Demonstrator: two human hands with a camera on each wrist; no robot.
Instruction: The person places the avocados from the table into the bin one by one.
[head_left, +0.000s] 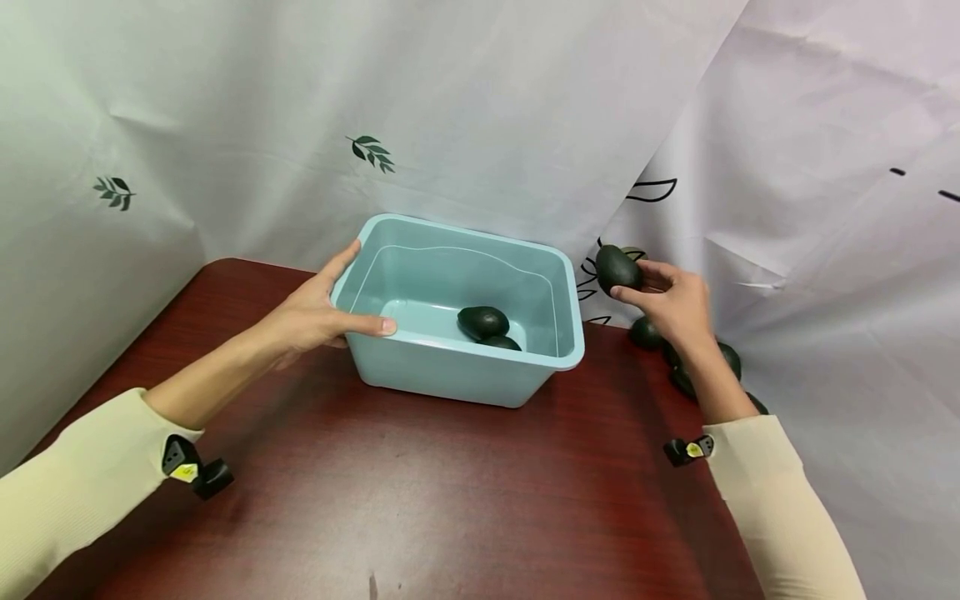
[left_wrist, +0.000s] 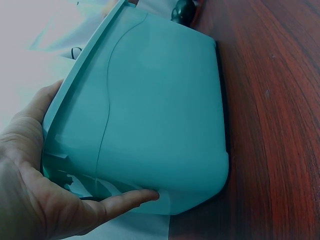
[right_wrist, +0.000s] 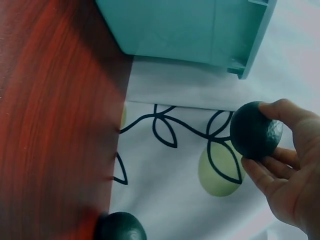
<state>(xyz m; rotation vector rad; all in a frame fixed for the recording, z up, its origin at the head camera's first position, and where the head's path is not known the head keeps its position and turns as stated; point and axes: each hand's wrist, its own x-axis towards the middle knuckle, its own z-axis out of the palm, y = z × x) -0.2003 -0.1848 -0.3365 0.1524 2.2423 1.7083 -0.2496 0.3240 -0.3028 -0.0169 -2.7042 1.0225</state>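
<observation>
A dark green avocado (head_left: 617, 270) is pinched between the thumb and fingers of my right hand (head_left: 678, 304), raised just beyond the right end of a light blue plastic tub (head_left: 442, 371). In the right wrist view, the same avocado (right_wrist: 252, 131) sits at the fingertips, above the tabletop's level. My left hand (head_left: 315, 312) grips the tub's left end, its thumb along the near rim and its other fingers at the left side. Inside the tub lie two avocados (head_left: 483, 322), the nearer one partly hidden by the front wall.
More avocados (head_left: 645, 333) lie along the table's right edge, partly covered by my right hand and forearm. The dark red wooden table (head_left: 420, 492) stretches in front of the tub. White cloth (head_left: 480, 108) with leaf prints hangs behind and to the right.
</observation>
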